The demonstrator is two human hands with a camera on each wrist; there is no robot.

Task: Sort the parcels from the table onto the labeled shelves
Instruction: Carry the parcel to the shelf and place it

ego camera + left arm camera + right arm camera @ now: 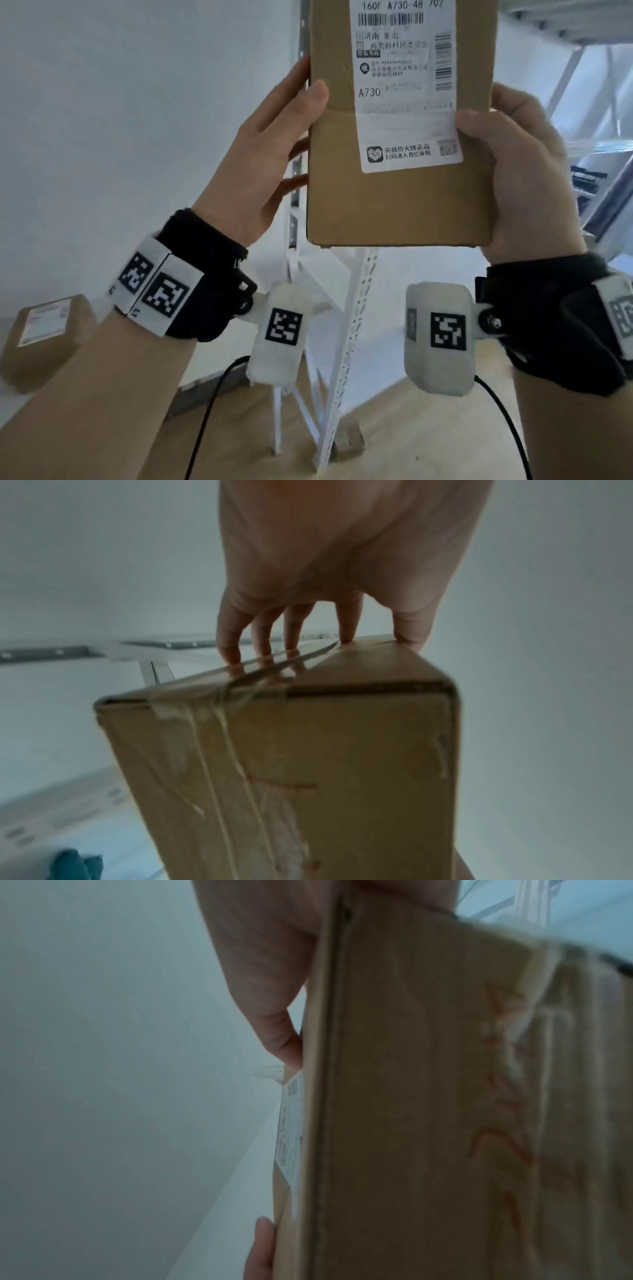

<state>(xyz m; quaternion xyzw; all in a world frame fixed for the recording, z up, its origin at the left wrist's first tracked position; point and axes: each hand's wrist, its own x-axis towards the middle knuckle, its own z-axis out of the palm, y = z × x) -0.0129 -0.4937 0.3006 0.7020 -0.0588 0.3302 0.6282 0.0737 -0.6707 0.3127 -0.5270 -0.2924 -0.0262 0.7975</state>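
I hold a brown cardboard parcel [394, 198] upright in front of me with both hands. Its white shipping label [407, 85] faces me and reads A730. My left hand [270, 150] grips its left edge, thumb on the front and fingers behind. My right hand [520, 178] grips its right edge, thumb on the label's corner. In the left wrist view the fingers [291, 631] press on the parcel's [308, 777] taped back. In the right wrist view the thumb [284, 1039] lies on the parcel's [428, 1096] labeled face. White shelf uprights [352, 325] stand behind the parcel.
A second brown parcel [44, 335] with a white label lies at the lower left. A white wall fills the left side. Metal shelf boards and braces [582, 31] show at the upper right. The wooden floor [411, 445] lies below, with black cables hanging from my wrists.
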